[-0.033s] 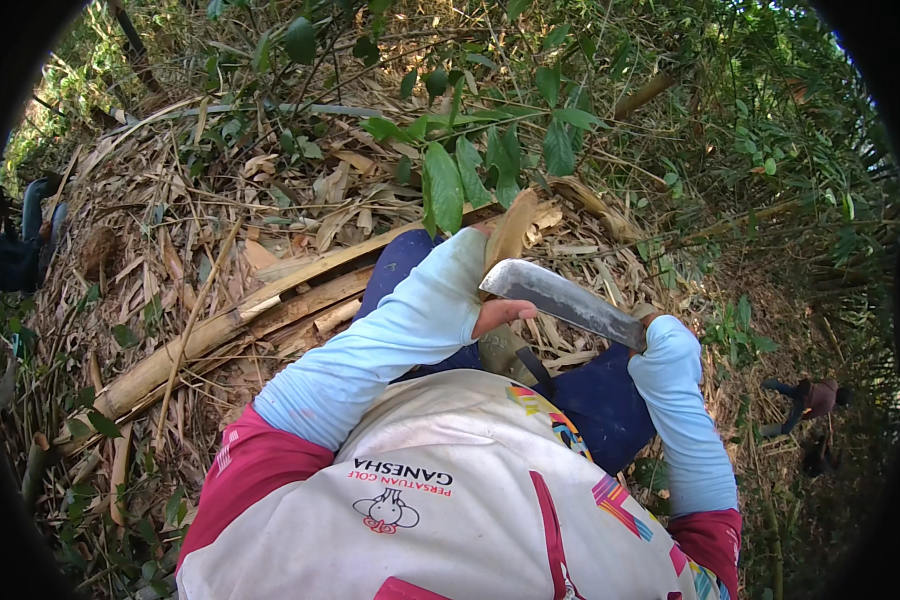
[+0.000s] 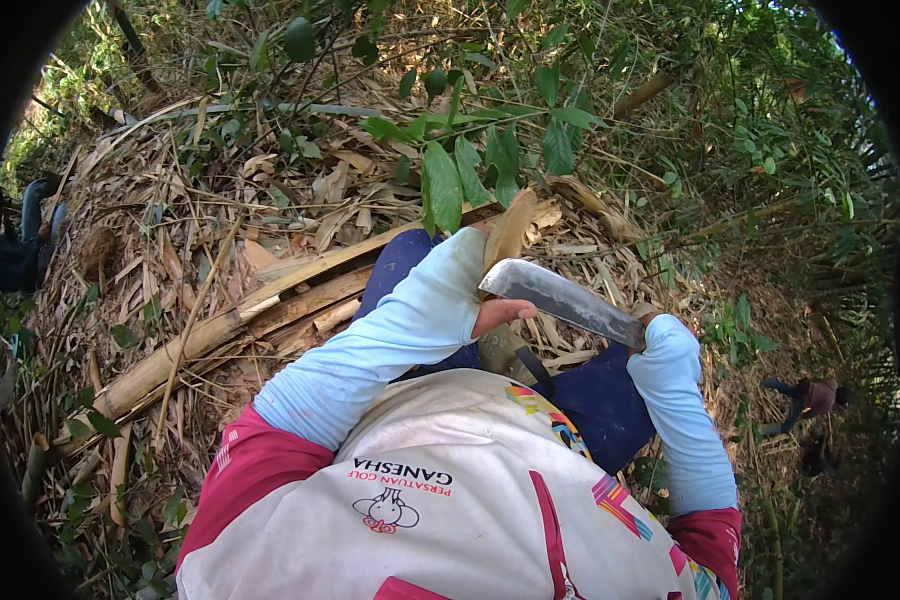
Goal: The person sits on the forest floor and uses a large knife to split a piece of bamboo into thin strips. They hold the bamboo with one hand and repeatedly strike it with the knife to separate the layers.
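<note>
Dry leaves (image 2: 220, 210) and bamboo husks cover the sloping ground all around, under a tangle of green brush.

Nearest, at the bottom of the frame, is the person's white and pink shirt (image 2: 440, 500), with pale blue sleeves running up from it. Just above the shirt, in the middle of the frame, dark blue trousers (image 2: 600, 400) show between the two arms.

A big knife (image 2: 560, 297) with a broad, dull grey blade lies across the centre, slanting from upper left down to lower right. The right hand (image 2: 653, 335), mostly covered by its sleeve, is closed round the handle end at the lower right of the blade. The left hand (image 2: 495, 312) sits under the blade's blunt tip, fingers touching the underside; I cannot tell whether it grips the blade or only steadies it. The two hands are apart, one at each end of the knife. A dry tan husk (image 2: 510, 228) stands up just behind the tip.

Beyond the left arm, a split bamboo pole (image 2: 230, 325) lies on the litter, running from the lower left toward the centre. Broad green leaves (image 2: 445, 185) hang over the upper middle.

Farther off, at the left edge, another person in dark clothes (image 2: 15, 255) is partly seen. At the right edge, well apart, a third person (image 2: 815, 400) crouches among the stems.
</note>
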The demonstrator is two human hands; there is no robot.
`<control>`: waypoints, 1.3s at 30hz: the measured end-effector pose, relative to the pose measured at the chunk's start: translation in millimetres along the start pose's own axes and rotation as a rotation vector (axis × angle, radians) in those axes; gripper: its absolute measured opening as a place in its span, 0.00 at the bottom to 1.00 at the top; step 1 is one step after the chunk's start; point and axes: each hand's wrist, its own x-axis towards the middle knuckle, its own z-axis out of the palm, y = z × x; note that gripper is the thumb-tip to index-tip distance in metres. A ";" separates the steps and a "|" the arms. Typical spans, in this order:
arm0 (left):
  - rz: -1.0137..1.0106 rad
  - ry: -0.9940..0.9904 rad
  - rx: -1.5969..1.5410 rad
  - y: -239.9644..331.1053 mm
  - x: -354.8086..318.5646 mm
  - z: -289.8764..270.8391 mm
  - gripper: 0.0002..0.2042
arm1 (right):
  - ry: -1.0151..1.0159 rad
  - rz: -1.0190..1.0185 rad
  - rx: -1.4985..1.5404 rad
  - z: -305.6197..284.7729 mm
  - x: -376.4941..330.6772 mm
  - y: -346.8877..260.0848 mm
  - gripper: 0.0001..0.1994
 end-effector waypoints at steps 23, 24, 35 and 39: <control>-0.024 0.067 -0.250 -5.0 -2.2 -2.8 0.43 | 0.113 -0.055 0.272 -8.9 -8.8 -17.1 0.13; -0.031 0.062 -0.234 -5.0 -2.7 -3.1 0.43 | 0.110 -0.058 0.249 -7.6 -8.6 -14.7 0.13; -0.071 -0.038 -0.211 8.9 -4.6 -6.7 0.43 | 0.197 -0.188 0.175 -3.3 -12.4 -3.5 0.16; -0.018 -0.027 -0.203 9.5 -6.6 -5.1 0.44 | 0.090 -0.062 0.215 -10.6 -11.6 -9.1 0.13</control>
